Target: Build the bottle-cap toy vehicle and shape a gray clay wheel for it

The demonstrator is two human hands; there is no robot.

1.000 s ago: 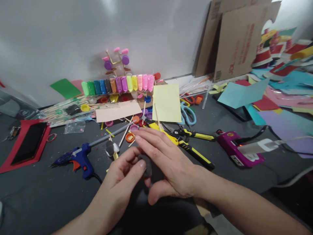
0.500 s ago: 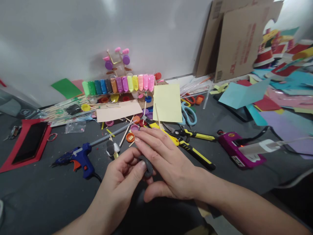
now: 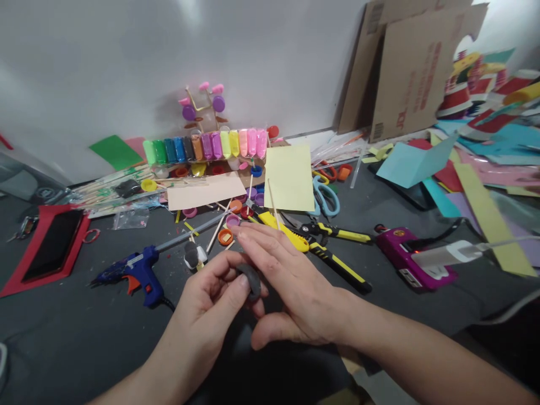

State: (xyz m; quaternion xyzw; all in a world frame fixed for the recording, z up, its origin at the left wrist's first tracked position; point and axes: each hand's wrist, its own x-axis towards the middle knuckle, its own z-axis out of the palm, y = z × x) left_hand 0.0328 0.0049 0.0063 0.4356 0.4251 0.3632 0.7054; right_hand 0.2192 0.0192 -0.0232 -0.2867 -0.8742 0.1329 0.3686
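Note:
Between thumb and fingers, my left hand (image 3: 211, 304) pinches a small, rounded, dark grey piece of modelling clay (image 3: 253, 282). My right hand (image 3: 291, 281) is stretched out, its fingers together and flat, its thumb apart, close beside the clay. Whether the right palm touches the clay is hidden. Just beyond the left fingers stands a small black-and-white clay piece (image 3: 194, 257). An orange bottle cap (image 3: 225, 237) and a yellow utility knife (image 3: 291, 233) lie beyond the fingertips.
A blue glue gun (image 3: 143, 275) lies to the left, near a phone (image 3: 54, 244) on red paper. Pliers (image 3: 337, 264), blue-handled scissors (image 3: 327, 197) and a purple power adapter (image 3: 415, 259) are to the right. Packets of coloured clay (image 3: 206, 145) line the wall.
My right hand has shifted very slightly off the clay, and more of the clay's face shows. A pale yellow paper strip now lies at the far right.

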